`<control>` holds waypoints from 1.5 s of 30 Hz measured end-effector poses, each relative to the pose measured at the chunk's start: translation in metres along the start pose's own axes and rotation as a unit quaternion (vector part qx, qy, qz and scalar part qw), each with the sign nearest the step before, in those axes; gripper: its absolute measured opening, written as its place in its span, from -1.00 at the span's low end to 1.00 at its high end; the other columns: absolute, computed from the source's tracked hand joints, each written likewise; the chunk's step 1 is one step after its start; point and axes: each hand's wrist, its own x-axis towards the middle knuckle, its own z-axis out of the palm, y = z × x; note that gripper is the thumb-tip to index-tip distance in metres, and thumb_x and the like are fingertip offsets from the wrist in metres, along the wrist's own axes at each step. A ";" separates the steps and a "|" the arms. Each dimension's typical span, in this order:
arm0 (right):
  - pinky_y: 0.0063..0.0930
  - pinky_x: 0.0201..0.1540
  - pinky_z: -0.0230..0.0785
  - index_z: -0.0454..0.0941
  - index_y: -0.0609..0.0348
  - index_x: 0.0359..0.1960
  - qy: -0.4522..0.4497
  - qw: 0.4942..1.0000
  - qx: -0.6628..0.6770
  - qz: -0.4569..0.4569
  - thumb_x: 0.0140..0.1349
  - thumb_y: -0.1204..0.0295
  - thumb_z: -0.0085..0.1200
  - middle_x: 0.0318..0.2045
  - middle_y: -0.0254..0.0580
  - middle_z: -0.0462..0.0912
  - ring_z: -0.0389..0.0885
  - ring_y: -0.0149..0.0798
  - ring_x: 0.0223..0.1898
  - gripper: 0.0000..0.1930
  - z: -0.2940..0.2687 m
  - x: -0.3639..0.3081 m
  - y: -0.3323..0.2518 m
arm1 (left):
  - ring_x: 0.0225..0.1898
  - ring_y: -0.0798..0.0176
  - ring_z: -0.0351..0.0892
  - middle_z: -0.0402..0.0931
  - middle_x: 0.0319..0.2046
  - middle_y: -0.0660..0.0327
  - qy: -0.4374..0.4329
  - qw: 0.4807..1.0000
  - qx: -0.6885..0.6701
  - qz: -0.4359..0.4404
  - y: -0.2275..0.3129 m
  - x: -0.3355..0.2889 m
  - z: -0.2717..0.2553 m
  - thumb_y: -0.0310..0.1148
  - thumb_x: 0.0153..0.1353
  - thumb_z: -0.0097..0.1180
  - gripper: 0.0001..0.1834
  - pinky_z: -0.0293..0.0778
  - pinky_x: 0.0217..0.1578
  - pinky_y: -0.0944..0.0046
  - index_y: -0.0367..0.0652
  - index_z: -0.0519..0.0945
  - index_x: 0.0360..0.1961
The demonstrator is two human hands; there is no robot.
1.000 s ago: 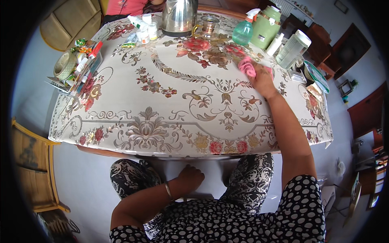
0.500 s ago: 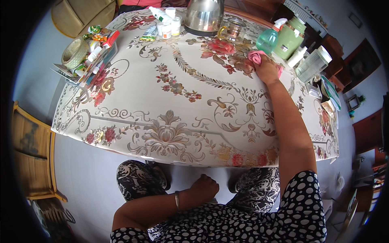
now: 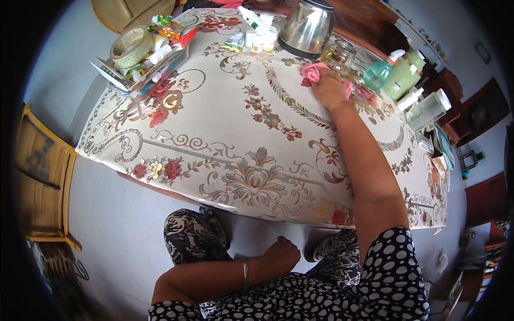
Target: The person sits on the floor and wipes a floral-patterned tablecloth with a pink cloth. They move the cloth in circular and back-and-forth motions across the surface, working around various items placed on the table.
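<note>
My right hand (image 3: 330,90) is closed on a crumpled pink cloth (image 3: 312,71), pressed against the flowered tablecloth (image 3: 225,115) on the far part of the table. Just beyond the cloth stands a glass mug (image 3: 340,58), and a steel kettle (image 3: 305,29) is farther back. To the right of that hand is a green spray bottle (image 3: 379,74). My left hand (image 3: 282,254) rests in a loose fist in front of my body, below the table's near edge, with nothing seen in it. A bracelet circles its wrist.
At the far left, a basket (image 3: 179,60) holds small packets beside a woven bowl (image 3: 131,47). White bottles (image 3: 258,40) stand left of the kettle. A green flask (image 3: 404,75) and a clear jar (image 3: 428,109) line the right side. A wooden chair (image 3: 45,171) is at left.
My right hand has slid the pink cloth leftward, from beside the spray bottle to in front of the glass mug. The whole view has shifted, while my left hand stays in its fist.
</note>
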 end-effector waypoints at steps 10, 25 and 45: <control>-0.09 0.21 0.17 0.36 0.06 0.13 -0.023 0.998 0.033 -0.044 0.22 0.08 -0.07 0.15 -0.07 0.42 0.32 0.01 0.20 -0.50 0.003 0.020 -0.057 | -0.38 0.17 0.54 0.52 -0.53 0.20 0.057 0.998 0.012 -0.001 0.000 -0.015 -0.005 -0.37 -0.04 0.06 -0.89 0.35 -0.28 0.14 -0.17 0.52 -0.49; -0.03 0.15 0.13 0.34 0.03 0.14 -0.038 0.994 0.051 -0.085 0.16 0.12 -0.01 0.13 -0.21 0.40 0.29 -0.10 0.17 -0.48 0.008 0.020 -0.143 | -0.38 0.15 0.53 0.53 -0.49 0.16 0.051 0.999 0.008 0.006 0.000 -0.023 -0.012 -0.40 -0.04 0.05 -0.89 0.36 -0.22 0.10 -0.20 0.51 -0.46; -0.11 0.22 0.10 0.35 0.01 0.14 -0.002 0.928 0.216 -0.302 0.20 0.14 -0.01 0.19 -0.18 0.36 0.29 -0.07 0.20 -0.51 -0.010 -0.029 -0.242 | -0.47 0.15 0.60 0.57 -0.58 0.14 0.066 0.997 0.000 -0.045 -0.021 0.000 -0.003 -0.43 -0.04 0.04 -0.90 0.43 -0.38 0.16 -0.17 0.58 -0.58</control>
